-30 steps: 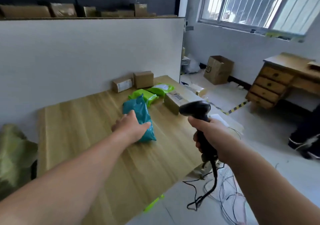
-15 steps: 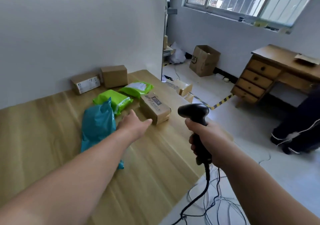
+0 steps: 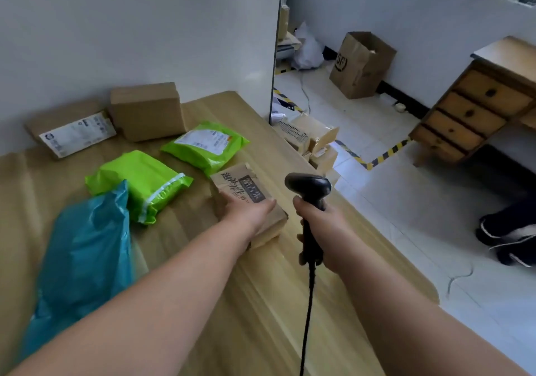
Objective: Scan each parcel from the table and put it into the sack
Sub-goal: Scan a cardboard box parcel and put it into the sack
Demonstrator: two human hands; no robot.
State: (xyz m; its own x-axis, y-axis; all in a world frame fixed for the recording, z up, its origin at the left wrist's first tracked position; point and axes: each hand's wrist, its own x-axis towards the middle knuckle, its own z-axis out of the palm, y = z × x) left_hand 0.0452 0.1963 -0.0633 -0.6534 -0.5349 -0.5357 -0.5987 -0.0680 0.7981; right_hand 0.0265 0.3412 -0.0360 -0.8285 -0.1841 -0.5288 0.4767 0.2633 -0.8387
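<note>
The brown oblong cardboard parcel (image 3: 246,185) with a dark printed label is lying flat on the light wooden table (image 3: 261,303), near the table's right edge. Its printed face is pointing up. Its long axis is running away from the person, roughly parallel to that right edge, with the far end angled slightly left.

The left hand (image 3: 246,213) is resting palm down on the near half of the parcel, with its fingers stretched out across the top face. Whether the thumb is hooking round the parcel's side cannot be told.

The right hand (image 3: 322,230) is gripping the handle of a black pistol-shaped barcode scanner (image 3: 309,187), fingers wrapped round it. The scanner is standing upright just right of the parcel, its head facing forward and left. Its black cable (image 3: 307,317) is hanging straight down from the handle.

A teal plastic mailer bag (image 3: 84,251) is lying to the left. Two bright green plastic mailer bags (image 3: 142,184) are sitting between the teal bag and the parcel. Two plain cardboard boxes (image 3: 148,110) are standing against the white wall (image 3: 145,27).
</note>
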